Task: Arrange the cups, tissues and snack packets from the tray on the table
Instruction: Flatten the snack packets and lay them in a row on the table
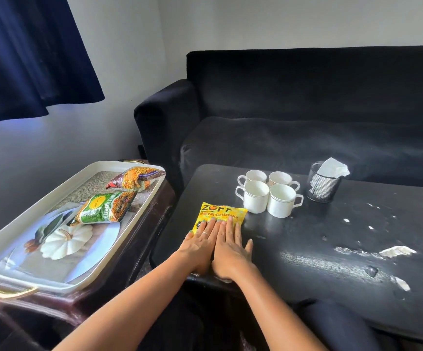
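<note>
Left hand [200,243] and right hand [230,245] flat, fingers straight, pressing yellow packet [219,212], four cups [268,193] beyond the fingertips, tray [61,188] left of both hands

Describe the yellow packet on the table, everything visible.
The yellow packet is a glossy, plastic-looking pouch printed "ZOFF" in black with a red heart for the O, and "SOYA CHUNK..." in white on a red band. It lies flat near the left front of the dark table, its far right corner close to the nearest cup; whether they touch is unclear. Its near half is hidden under the left hand and right hand, both pressing on it side by side with straight fingers.
</note>
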Demonstrator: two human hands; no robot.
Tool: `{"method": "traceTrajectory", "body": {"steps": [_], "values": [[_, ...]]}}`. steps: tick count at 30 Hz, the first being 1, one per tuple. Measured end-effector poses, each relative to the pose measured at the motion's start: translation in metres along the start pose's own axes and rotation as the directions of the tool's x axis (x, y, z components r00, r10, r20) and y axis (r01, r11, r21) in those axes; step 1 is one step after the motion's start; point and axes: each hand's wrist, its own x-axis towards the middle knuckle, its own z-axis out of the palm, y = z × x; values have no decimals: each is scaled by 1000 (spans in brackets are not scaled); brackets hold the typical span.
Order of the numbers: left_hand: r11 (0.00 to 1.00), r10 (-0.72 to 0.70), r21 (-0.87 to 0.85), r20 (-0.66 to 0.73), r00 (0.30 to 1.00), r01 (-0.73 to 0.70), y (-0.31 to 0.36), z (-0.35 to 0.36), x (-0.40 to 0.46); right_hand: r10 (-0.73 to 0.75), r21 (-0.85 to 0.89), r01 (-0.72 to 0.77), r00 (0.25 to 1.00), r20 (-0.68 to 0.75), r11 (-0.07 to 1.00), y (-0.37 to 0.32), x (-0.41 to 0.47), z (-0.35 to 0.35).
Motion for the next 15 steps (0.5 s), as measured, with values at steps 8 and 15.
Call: {"method": "traceTrajectory", "body": {"steps": [8,15], "values": [[999,-22,37,-46,999,24,2,3,-6,-14,39,14,1000,-19,999,1,-4,1],[998,-6,-59,-79,997,1,-20,-31,-41,-91,97,149,893,-440,984,-9,-19,-8]]}}
